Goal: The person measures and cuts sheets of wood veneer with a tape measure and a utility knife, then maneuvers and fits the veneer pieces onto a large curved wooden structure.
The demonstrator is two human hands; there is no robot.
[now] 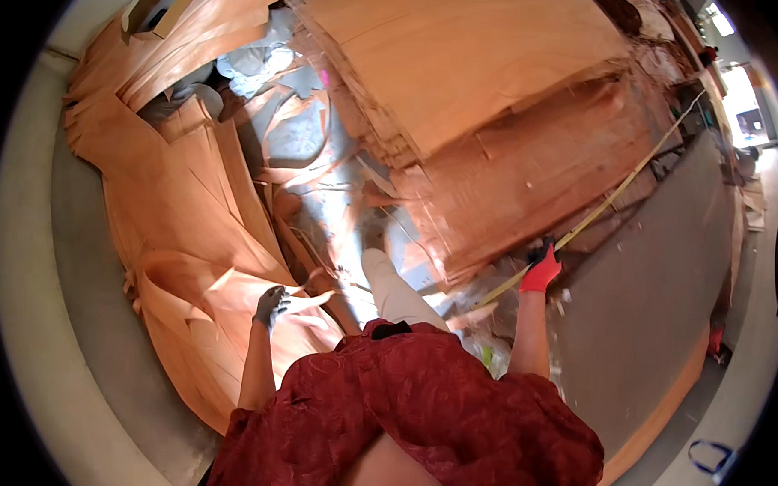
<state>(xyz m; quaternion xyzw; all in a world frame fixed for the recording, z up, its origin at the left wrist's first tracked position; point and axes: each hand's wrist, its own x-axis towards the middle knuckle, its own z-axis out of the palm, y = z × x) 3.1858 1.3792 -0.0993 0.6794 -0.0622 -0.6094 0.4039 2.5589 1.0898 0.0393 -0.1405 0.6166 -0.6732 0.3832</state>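
A long thin strip [609, 199] is clamped in the red-gloved right hand [541, 270]; curled veneer sheets [207, 297] at near left are touched by the grey-gloved left hand [271, 305], its grip not discernible.

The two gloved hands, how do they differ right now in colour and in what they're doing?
The left hand wears a grey glove; the right hand wears a red one with dark fingertips. The left hand rests on a loose curled veneer sheet; the right hand grips a long thin pale strip running up past the veneer stack. The left sits lower in the picture, the right higher. Both arms are bare and stretched forward.
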